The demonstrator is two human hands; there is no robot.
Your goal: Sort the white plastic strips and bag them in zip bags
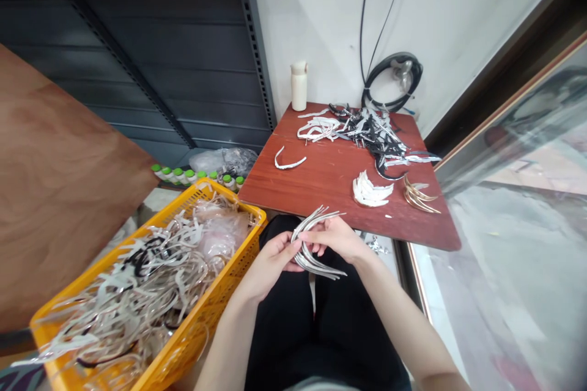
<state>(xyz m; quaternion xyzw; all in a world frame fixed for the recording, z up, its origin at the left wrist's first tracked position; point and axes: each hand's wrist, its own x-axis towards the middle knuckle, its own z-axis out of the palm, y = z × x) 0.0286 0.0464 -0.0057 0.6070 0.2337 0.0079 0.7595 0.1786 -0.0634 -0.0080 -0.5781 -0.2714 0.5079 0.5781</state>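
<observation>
A stack of several thin curved silvery-white bands (312,256) is held over my lap, its ends fanning out up and down to the right. My left hand (270,264) pinches the stack at its bend. My right hand (337,237) closes round the same stack from the right, fingers curled on it. Both hands touch each other at the bands. Just ahead lies the near edge of a small red-brown table (330,180).
On the table lie a white band pile (369,190), gold bands (418,197), a single white band (288,162), a tangled black-and-white heap (367,131) and a cream bottle (299,85). A yellow basket (215,308) of bands stands left. Green-capped bottles (192,176) sit behind it.
</observation>
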